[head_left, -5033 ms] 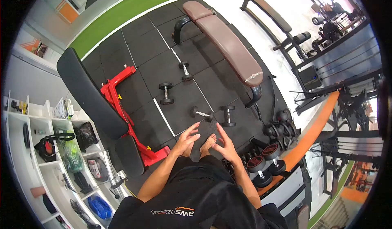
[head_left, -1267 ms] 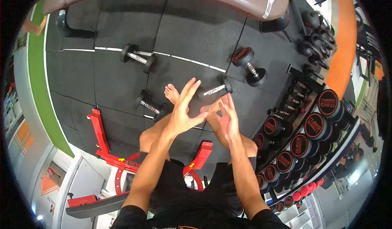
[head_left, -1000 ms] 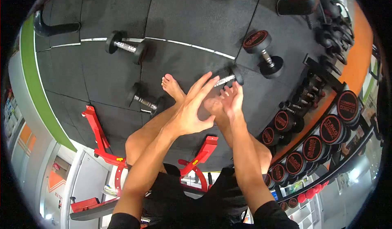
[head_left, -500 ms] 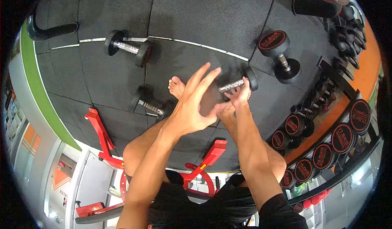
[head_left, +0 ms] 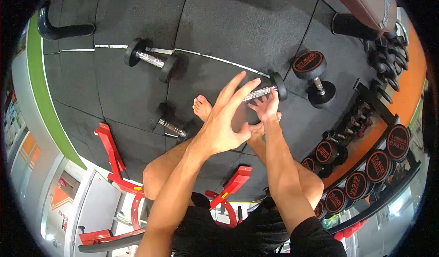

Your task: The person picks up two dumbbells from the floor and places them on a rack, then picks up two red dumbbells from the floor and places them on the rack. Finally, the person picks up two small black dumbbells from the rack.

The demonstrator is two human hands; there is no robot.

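My left hand [head_left: 224, 115] is raised over the dark mat floor in the middle of the view, fingers stretched out and thumb apart, holding nothing. To its right my right hand [head_left: 267, 105] is spread, palm partly showing and also without anything in it. Beyond the fingertips a dumbbell [head_left: 280, 86] lies on the floor; its near end is hidden behind my left hand, and I cannot tell that either hand touches it. My bare foot [head_left: 202, 108] rests on the mat left of my left hand.
Dumbbells lie at upper left [head_left: 151, 59] and lower left [head_left: 172, 127]; another [head_left: 317, 86] stands tilted at right. A dumbbell rack [head_left: 356, 183] fills the lower right. Red metal supports [head_left: 109, 149] flank my legs. A brown padded bench [head_left: 366, 3] juts in at top right.
The view has shifted slightly, so the floor and dumbbells sit a little differently. Both hands keep nearly the same pose; the fingers of my right hand look more spread.
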